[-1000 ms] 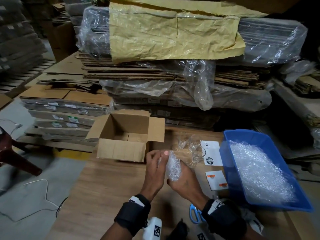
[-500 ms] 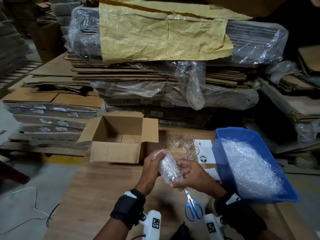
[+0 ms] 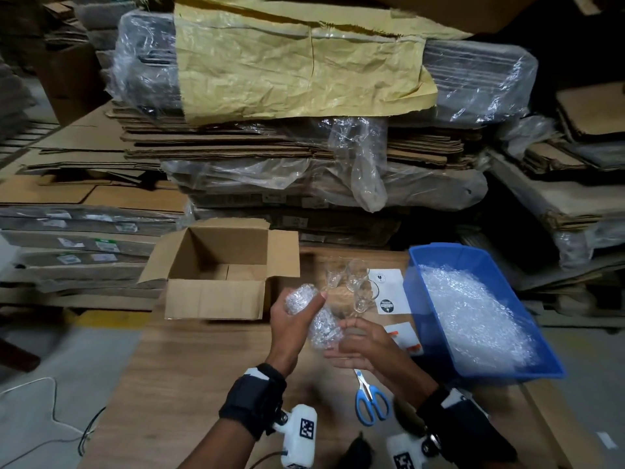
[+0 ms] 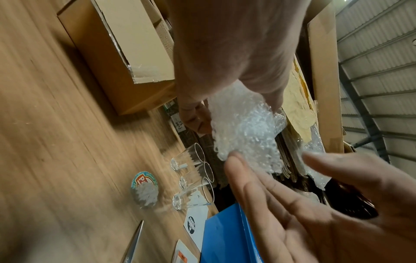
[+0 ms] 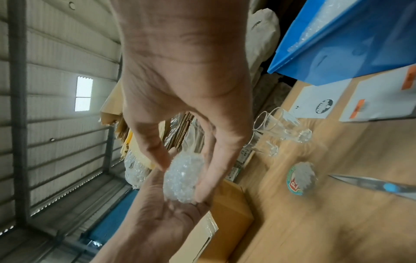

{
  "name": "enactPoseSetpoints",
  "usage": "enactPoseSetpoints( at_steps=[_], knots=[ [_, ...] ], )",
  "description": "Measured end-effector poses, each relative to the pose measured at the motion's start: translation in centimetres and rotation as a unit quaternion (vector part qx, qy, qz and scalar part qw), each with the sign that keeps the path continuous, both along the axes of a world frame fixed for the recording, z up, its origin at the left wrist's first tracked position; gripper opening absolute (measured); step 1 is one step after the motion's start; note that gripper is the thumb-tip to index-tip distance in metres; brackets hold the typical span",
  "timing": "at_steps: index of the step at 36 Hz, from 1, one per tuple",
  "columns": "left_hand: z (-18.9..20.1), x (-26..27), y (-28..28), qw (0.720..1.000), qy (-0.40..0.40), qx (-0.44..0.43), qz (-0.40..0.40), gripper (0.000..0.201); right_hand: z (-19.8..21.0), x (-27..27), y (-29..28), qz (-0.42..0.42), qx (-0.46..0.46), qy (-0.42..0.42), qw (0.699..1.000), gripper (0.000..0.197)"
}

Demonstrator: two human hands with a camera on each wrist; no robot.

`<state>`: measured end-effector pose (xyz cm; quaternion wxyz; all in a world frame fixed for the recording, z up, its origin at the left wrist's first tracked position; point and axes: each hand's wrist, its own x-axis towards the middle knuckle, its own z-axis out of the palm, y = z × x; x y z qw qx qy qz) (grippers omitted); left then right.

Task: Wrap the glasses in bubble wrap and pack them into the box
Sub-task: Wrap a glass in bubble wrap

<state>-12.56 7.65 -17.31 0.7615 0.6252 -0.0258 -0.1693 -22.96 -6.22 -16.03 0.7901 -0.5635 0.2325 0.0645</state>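
Bubble-wrapped bundle (image 3: 313, 318) held above the tabletop (image 3: 189, 367), just in front of the open cardboard box (image 3: 216, 299).

Gripped at its upper end by the left hand (image 3: 291, 330), fingers (image 4: 191, 115) curled round the wrap; lower end resting against the right hand (image 3: 363, 346), whose fingers (image 4: 258, 186) lie nearly straight and spread, cupping rather than clasping. Long axis tilted, upper end toward the box, lower end toward the right palm. Presumably a glass inside, though hidden by the wrap. Three bare glasses (image 3: 351, 282) upright on the tabletop between the box and the blue bin (image 3: 548, 363). Bin filled with loose bubble wrap (image 3: 473, 316). Box interior showing only bare cardboard from the head view. Blue-handled scissors (image 3: 370, 401) flat on the tabletop below the right hand.
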Motion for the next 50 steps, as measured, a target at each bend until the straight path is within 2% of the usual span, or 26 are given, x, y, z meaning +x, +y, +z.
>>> enactPoseSetpoints(
  at_steps=[3, 7, 11, 13, 16, 19, 21, 23, 25, 27, 30, 33, 36, 40, 45, 50],
  knots=[
    [0.1, 0.2, 0.1, 1.000, 0.014, -0.014, 0.000, 0.037, 0.3, -0.1, 0.3, -0.019, 0.032, -0.005, 0.999, 0.037],
    [0.1, 0.0, -0.1, 0.999, 0.039, -0.022, -0.004, 0.040, 0.0, -0.1, 0.6, -0.065, 0.038, -0.028, 0.997, 0.055],
    [-0.1, -0.2, -0.3, 0.994, 0.098, -0.058, 0.001, 0.055, 0.0, -0.1, 0.6, -0.081, 0.071, -0.045, 0.993, 0.045],
    [0.0, -0.2, -0.3, 0.992, 0.110, -0.064, 0.002, 0.058, 0.2, -0.1, 0.8, -0.077, 0.054, -0.048, 0.994, 0.038],
    [0.0, -0.2, -0.4, 0.988, 0.133, -0.078, 0.003, 0.056, 0.3, -0.2, 1.0, -0.073, -0.045, -0.035, 0.996, 0.031],
    [0.0, -0.1, -0.4, 0.988, 0.131, -0.085, 0.002, 0.069, 0.0, -0.2, 0.9, -0.072, -0.073, -0.026, 0.994, 0.041],
    [0.3, -0.2, -0.4, 0.988, 0.123, -0.090, -0.003, 0.066, 0.0, -0.1, 1.0, -0.054, -0.030, -0.019, 0.998, 0.049],
    [0.4, -0.4, -0.5, 0.990, 0.114, -0.082, -0.006, 0.059, 0.1, -0.1, 1.2, -0.035, 0.036, -0.030, 0.998, 0.048],
    [0.2, -0.6, -0.6, 0.992, 0.111, -0.064, -0.002, 0.064, 0.2, -0.1, 1.4, -0.036, 0.073, -0.038, 0.996, 0.048],
    [0.1, -0.8, -0.7, 0.993, 0.107, -0.045, -0.007, 0.074, 0.3, -0.1, 1.6, -0.034, 0.061, -0.046, 0.997, 0.040],
    [0.4, -1.0, -1.0, 0.993, 0.106, -0.055, -0.016, 0.076, 0.3, 0.0, 1.6, -0.048, 0.023, -0.057, 0.997, 0.031],
    [0.4, -1.2, -0.9, 0.992, 0.097, -0.066, -0.048, 0.074, 0.2, 0.1, 1.3, -0.068, -0.015, -0.069, 0.995, 0.029],
    [0.0, -1.5, -0.7, 0.991, 0.092, -0.051, -0.080, 0.091, 0.4, 0.2, 1.3, -0.067, -0.057, -0.082, 0.993, 0.030],
    [-0.1, -2.2, -1.1, 0.994, 0.084, -0.048, -0.059, 0.090, 0.6, 0.6, 1.6, -0.081, -0.113, -0.085, 0.987, 0.025],
    [-0.3, -2.2, -1.2, 0.993, 0.093, -0.070, -0.028, 0.068, 0.0, 1.0, 2.3, -0.114, -0.138, -0.077, 0.981, 0.025],
    [-0.7, -1.6, -1.1, 0.991, 0.107, -0.081, -0.003, 0.080, 0.0, 0.7, 2.3, -0.095, -0.074, -0.072, 0.990, 0.024]
  ],
)
